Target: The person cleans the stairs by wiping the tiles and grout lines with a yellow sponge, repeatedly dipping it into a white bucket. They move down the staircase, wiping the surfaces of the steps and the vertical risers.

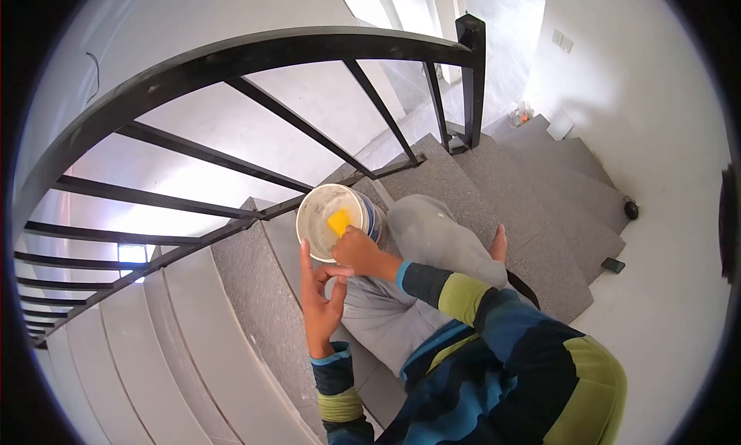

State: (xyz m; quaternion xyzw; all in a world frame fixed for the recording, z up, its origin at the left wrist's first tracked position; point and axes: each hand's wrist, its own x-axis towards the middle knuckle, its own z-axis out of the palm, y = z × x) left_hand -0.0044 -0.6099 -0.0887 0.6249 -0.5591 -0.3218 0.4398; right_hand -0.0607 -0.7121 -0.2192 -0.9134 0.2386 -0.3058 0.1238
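Right hand [359,252] is clenched on a yellow piece [338,222] (sponge or scraper, hard to tell), dipping it inside the white bucket [312,206]. Left hand [320,298] is released, fingers spread, just below the bucket's rim. The bucket sits by the grey-trousered knee [432,229] on the stairs [247,306], beside the black railing [231,55].

yellow scraper [339,222], white bucket [318,210], black railing [231,51]

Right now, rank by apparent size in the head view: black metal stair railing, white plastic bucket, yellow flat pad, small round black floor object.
1. black metal stair railing
2. white plastic bucket
3. yellow flat pad, small round black floor object: alike; the object is farther.
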